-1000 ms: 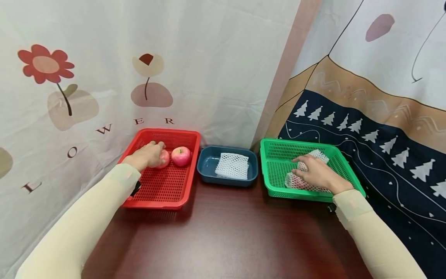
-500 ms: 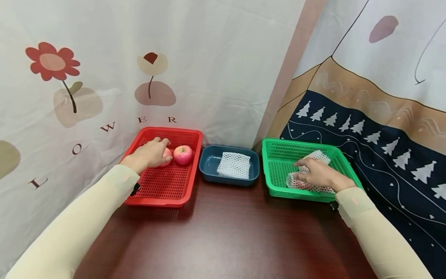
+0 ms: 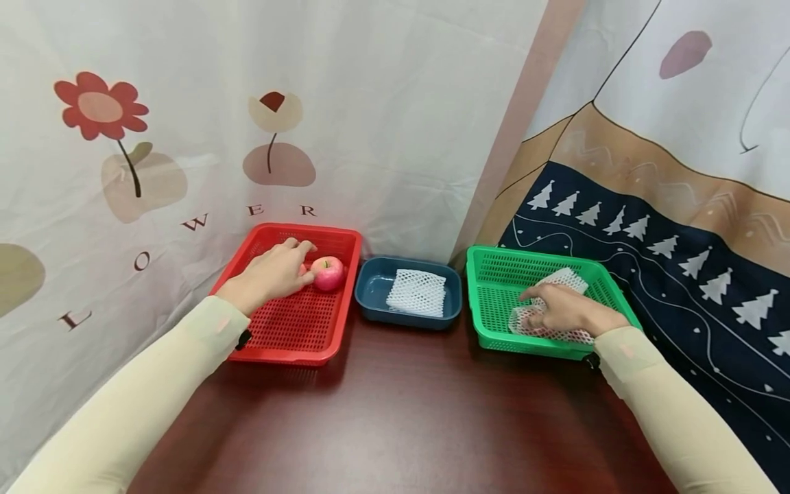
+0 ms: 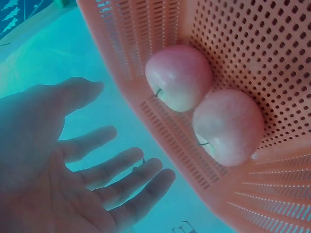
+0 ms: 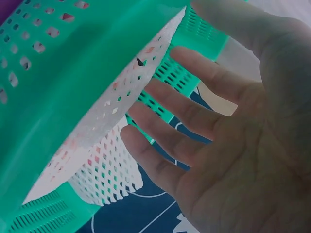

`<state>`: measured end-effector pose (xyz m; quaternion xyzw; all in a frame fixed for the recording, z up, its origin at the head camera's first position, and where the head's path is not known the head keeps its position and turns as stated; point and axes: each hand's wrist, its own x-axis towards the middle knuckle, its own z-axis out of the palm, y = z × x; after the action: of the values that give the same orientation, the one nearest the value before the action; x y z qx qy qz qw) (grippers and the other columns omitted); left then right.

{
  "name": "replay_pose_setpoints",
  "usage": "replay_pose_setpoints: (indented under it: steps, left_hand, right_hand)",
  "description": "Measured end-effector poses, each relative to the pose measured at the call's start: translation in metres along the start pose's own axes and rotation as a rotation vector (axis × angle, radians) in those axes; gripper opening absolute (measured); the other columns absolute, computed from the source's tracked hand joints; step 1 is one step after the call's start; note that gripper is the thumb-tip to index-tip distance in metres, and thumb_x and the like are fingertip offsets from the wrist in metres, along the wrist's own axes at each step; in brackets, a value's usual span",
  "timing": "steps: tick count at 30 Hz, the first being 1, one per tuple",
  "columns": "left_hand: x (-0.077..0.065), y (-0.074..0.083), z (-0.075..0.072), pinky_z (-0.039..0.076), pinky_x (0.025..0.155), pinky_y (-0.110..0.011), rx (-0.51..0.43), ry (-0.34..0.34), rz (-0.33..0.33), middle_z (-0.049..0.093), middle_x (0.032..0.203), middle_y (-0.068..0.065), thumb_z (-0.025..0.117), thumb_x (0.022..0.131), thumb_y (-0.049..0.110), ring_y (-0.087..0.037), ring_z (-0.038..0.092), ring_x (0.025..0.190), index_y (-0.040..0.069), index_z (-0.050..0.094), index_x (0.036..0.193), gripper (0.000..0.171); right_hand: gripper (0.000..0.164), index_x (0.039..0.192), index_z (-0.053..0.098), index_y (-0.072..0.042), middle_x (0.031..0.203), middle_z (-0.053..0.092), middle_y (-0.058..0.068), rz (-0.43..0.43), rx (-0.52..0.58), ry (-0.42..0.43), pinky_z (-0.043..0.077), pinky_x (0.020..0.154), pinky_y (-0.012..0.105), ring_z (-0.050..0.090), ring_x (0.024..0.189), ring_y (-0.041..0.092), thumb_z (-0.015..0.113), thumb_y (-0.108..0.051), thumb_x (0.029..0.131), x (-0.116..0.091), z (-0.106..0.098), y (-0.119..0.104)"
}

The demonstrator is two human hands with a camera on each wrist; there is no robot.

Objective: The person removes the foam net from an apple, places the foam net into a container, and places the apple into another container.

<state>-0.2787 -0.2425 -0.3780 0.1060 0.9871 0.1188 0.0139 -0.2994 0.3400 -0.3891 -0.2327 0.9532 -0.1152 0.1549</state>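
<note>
Head camera looks down; closer left wrist shares red basket [image 3: 296, 336], right, green basket [image 3: 495, 309].

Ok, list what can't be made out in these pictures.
Head view: one apple, mostly hidden behind the left grip.
Head view: the near foam net, partly covered by the right grip; its reddish contents are masked by the mesh.
Right wrist view: part of that foam net, hidden behind the green basket's wall.
Left wrist view: the rest of the red basket, cut off by the frame edges.
</note>
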Motion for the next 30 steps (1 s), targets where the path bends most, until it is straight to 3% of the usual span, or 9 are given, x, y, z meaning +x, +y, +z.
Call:
replay_pose_setpoints:
  steps: [5, 8, 13, 18, 22, 26, 30]
  left_hand:
    - [-0.004, 0.011, -0.004, 0.059, 0.114, -0.078, -0.029, 0.015, 0.019, 0.054, 0.168, -0.028, 0.079, 0.11, 0.034, -0.05, 0.061, 0.146, 0.008, 0.05, 0.171, 0.073]
    - [-0.007, 0.014, -0.006, 0.059, 0.113, -0.08, -0.035, 0.022, 0.026, 0.053, 0.17, -0.028, 0.079, 0.11, 0.035, -0.051, 0.06, 0.148, 0.008, 0.049, 0.173, 0.074]
    - [-0.008, 0.019, -0.006, 0.06, 0.113, -0.078, -0.035, 0.031, 0.029, 0.051, 0.172, -0.027, 0.081, 0.109, 0.034, -0.051, 0.058, 0.151, 0.009, 0.048, 0.174, 0.077]
    - [-0.009, 0.027, -0.005, 0.064, 0.109, -0.074, -0.03, 0.061, 0.057, 0.052, 0.171, -0.025, 0.082, 0.107, 0.034, -0.05, 0.058, 0.152, 0.01, 0.049, 0.173, 0.078]
    - [-0.01, 0.036, -0.003, 0.065, 0.109, -0.072, -0.02, 0.09, 0.079, 0.054, 0.17, -0.025, 0.083, 0.106, 0.035, -0.049, 0.061, 0.15, 0.011, 0.051, 0.172, 0.077]
    - [-0.012, 0.045, 0.0, 0.065, 0.112, -0.069, -0.011, 0.102, 0.094, 0.056, 0.169, -0.025, 0.083, 0.106, 0.032, -0.048, 0.063, 0.148, 0.011, 0.052, 0.172, 0.076]
    - [-0.014, 0.056, 0.003, 0.064, 0.111, -0.071, 0.0, 0.113, 0.101, 0.058, 0.167, -0.023, 0.085, 0.105, 0.033, -0.046, 0.064, 0.147, 0.013, 0.053, 0.172, 0.076]
  right_hand:
    - [0.055, 0.153, 0.073, -0.005, 0.155, 0.072, 0.027, -0.019, -0.024, -0.023, 0.057, 0.118, 0.074, 0.069, 0.139, 0.046, 0.089, -0.025, 0.104, 0.0, -0.002, -0.002]
    - [0.057, 0.153, 0.073, -0.004, 0.155, 0.072, 0.027, -0.025, -0.028, -0.031, 0.057, 0.118, 0.074, 0.069, 0.138, 0.046, 0.09, -0.023, 0.102, 0.0, -0.002, -0.004]
    - [0.062, 0.154, 0.072, -0.005, 0.15, 0.073, 0.025, -0.008, -0.007, -0.067, 0.063, 0.102, 0.057, 0.069, 0.105, 0.028, 0.094, -0.022, 0.098, 0.002, -0.003, -0.006]
    - [0.062, 0.154, 0.072, -0.006, 0.136, 0.073, 0.022, -0.065, 0.008, -0.079, 0.056, 0.084, 0.041, 0.06, 0.082, 0.019, 0.092, -0.024, 0.098, 0.009, 0.0, 0.012]
    - [0.063, 0.154, 0.071, -0.006, 0.133, 0.073, 0.021, -0.091, -0.011, -0.086, 0.055, 0.082, 0.04, 0.058, 0.083, 0.019, 0.092, -0.025, 0.098, 0.012, 0.0, 0.018]
    - [0.066, 0.155, 0.07, -0.006, 0.138, 0.074, 0.021, -0.042, -0.032, -0.111, 0.058, 0.088, 0.043, 0.06, 0.091, 0.022, 0.094, -0.019, 0.096, 0.008, -0.003, 0.004]
    - [0.063, 0.154, 0.071, -0.005, 0.141, 0.075, 0.023, -0.05, -0.08, -0.112, 0.06, 0.092, 0.046, 0.062, 0.099, 0.025, 0.092, -0.011, 0.095, 0.007, -0.001, -0.003]
